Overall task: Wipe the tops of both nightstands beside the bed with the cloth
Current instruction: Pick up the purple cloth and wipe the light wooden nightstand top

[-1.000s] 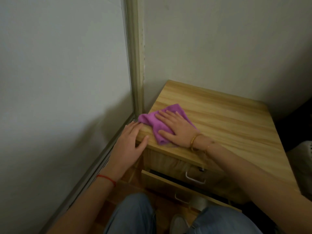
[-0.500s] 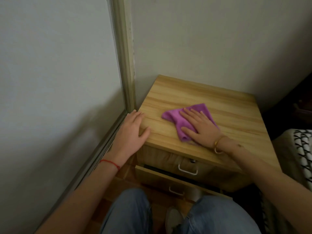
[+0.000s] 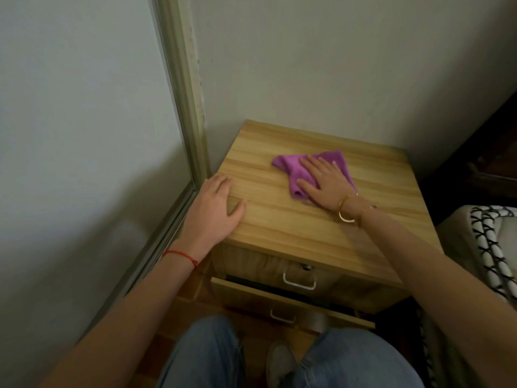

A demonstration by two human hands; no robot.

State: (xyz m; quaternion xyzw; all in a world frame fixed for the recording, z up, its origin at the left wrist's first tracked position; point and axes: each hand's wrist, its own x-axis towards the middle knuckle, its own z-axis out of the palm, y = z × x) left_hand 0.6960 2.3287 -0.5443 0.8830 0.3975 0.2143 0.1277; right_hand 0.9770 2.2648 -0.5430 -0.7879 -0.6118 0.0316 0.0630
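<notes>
Fingers of right hand spread flat on purple cloth atop wooden nightstand in wall corner

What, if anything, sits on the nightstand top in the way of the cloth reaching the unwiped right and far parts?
Nothing visible does. The right hand lies flat on the purple cloth, and the nightstand top around it is bare wood. The left hand rests at the near left corner, away from that stretch.
</notes>
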